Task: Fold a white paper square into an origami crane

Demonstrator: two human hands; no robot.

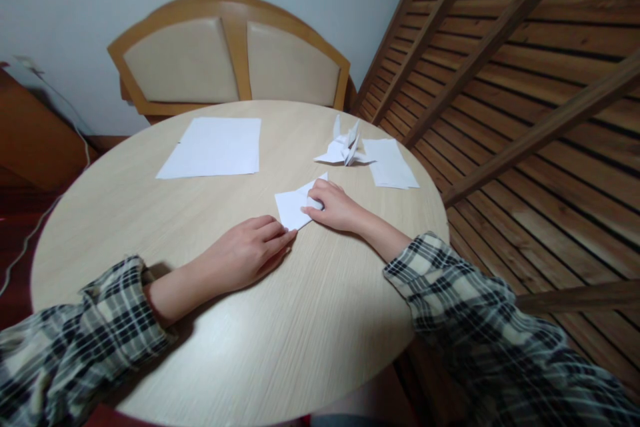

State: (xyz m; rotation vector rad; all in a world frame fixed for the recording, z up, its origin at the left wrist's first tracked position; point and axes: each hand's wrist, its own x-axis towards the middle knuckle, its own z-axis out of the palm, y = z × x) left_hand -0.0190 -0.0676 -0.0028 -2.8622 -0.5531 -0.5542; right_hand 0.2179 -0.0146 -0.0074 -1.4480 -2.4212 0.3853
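A small folded white paper (291, 207) lies on the round wooden table (320, 320), between my two hands. My right hand (334, 205) grips its right part, with the thumb on top and the fingers curled. At the paper's near left corner, the fingertips of my left hand (253, 247) rest on the edge; its fingers are pressed together and the palm is low over the table. Part of the paper is hidden under my right fingers.
Behind my right hand sit folded paper cranes (346, 147), beside a small stack of white paper (391, 163). Larger white sheets (215, 147) lie at the back left. A padded bench (235, 47) stands beyond the table, and a slatted wooden wall (525, 113) rises on the right.
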